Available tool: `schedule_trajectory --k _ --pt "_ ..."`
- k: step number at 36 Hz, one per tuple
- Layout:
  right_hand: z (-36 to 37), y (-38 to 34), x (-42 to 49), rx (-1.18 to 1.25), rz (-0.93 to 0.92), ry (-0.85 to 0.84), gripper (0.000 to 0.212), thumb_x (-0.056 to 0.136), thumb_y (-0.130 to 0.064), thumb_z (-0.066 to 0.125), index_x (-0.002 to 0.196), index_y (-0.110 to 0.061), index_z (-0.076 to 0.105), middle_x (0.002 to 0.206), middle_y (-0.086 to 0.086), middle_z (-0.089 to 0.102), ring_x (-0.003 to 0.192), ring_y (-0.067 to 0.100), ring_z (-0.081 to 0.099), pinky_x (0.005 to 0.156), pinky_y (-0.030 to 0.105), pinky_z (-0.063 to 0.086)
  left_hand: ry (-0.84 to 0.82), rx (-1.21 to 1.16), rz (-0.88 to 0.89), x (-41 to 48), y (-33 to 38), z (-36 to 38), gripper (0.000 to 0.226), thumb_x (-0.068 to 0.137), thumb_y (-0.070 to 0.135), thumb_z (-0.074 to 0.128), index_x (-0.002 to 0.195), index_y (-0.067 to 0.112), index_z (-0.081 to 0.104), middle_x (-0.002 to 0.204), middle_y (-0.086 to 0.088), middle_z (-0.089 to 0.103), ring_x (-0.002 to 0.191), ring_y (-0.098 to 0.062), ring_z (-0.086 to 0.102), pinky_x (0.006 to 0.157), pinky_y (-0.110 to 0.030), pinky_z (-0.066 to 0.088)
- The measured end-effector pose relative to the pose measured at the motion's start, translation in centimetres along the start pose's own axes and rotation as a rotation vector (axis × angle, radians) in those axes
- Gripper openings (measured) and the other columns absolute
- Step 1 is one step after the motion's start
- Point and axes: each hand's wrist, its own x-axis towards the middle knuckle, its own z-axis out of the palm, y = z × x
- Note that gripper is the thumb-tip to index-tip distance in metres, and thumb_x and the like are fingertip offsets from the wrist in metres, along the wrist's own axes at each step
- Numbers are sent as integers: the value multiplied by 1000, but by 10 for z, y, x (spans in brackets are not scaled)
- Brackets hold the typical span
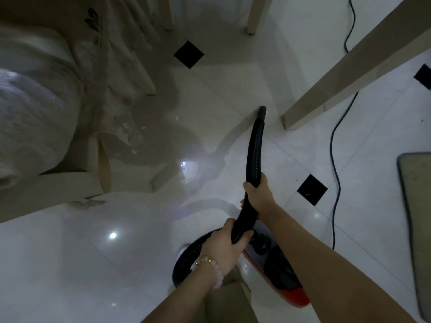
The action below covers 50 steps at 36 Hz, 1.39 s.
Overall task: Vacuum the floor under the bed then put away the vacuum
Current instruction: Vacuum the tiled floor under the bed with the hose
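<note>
The glossy white tiled floor [93, 252] with black diamond insets fills my view. The beige wooden bed frame [349, 66] slants across from 1 to 3 o'clock, and pale plastic-wrapped bundles [35, 101] sit at 9 to 10 o'clock. The red-and-black canister vacuum [284, 276] sits at 5 o'clock, close by my arms, which I judge keeps slack in the line. Its black ribbed flexible hose [254, 148] loops out at 6 o'clock and arcs up past centre. No floor head is fitted; the bare hose end [262, 111] meets the floor just beside the frame's foot, though I cannot confirm contact. My right grip [258, 194] is clenched round the hose further forward, likely to steer the tip. My left grip [224, 241], which wears a bead bracelet, clasps the hose lower down, probably steadying and feeding it. A dark blue power cord [333, 159] trails at 3 o'clock, apart from the hose.
</note>
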Motion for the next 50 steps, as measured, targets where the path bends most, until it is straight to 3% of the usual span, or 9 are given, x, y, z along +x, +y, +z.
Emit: schedule_trajectory --k 7,10,14,22,27,31,41,46,50 --pt "6 -2 -12 -92 -62 -129 31 97 -10 46 126 -16 40 83 7 47 54 17 49 41 22 49 -15 -48 17 -10 -10 0 34 91 50 49 101 18 48 83 -7 67 75 -18 65 68 -31 51" --pt "6 2 -18 -101 -73 -140 29 96 -9 46 124 -13 41 80 7 46 51 17 48 42 23 49 -5 -70 45 -16 -14 4 26 91 49 50 98 24 47 75 4 62 69 -8 61 65 -24 49" --pt "3 11 -27 -62 -37 -127 27 97 -11 46 123 -14 41 81 8 46 52 16 48 42 23 48 3 -56 42 -26 -18 8 32 90 49 51 116 31 48 83 14 63 75 1 62 68 -17 48" --pt "-10 27 -34 138 -3 25 30 97 -10 46 127 -10 41 73 8 45 51 19 45 39 21 46 -40 30 52 -28 -20 14 42 83 63 46 109 30 48 88 4 69 77 -10 65 77 -38 53" --pt "-15 21 -29 102 -76 45 41 97 -13 48 137 -13 37 71 6 47 46 13 47 42 23 46 -39 39 55 -21 -12 13 47 82 65 46 112 29 48 88 4 68 77 -10 65 75 -37 55" --pt "-10 8 -26 21 -198 -2 49 98 -16 48 143 -22 30 79 -1 51 47 9 48 46 24 48 7 6 48 -17 -6 15 60 69 78 34 104 31 45 82 4 68 72 -11 65 69 -40 56" --pt "-9 14 -25 -3 -184 -21 49 98 -15 47 143 -20 30 79 -1 50 44 3 48 47 21 49 25 21 49 -22 -5 15 36 88 55 49 111 27 46 89 5 68 77 -8 65 72 -34 54" --pt "-10 23 -32 17 -175 19 51 98 -16 47 145 -20 27 76 1 49 45 10 48 43 21 46 7 36 39 -28 -12 17 45 87 57 49 122 29 45 96 5 69 83 -6 65 77 -30 54" --pt "-10 18 -38 34 -238 1 57 98 -18 47 148 -29 23 83 -2 53 54 14 49 47 19 47 14 36 28 -28 -10 18 67 71 77 33 122 33 43 96 7 70 83 -6 65 78 -33 54"
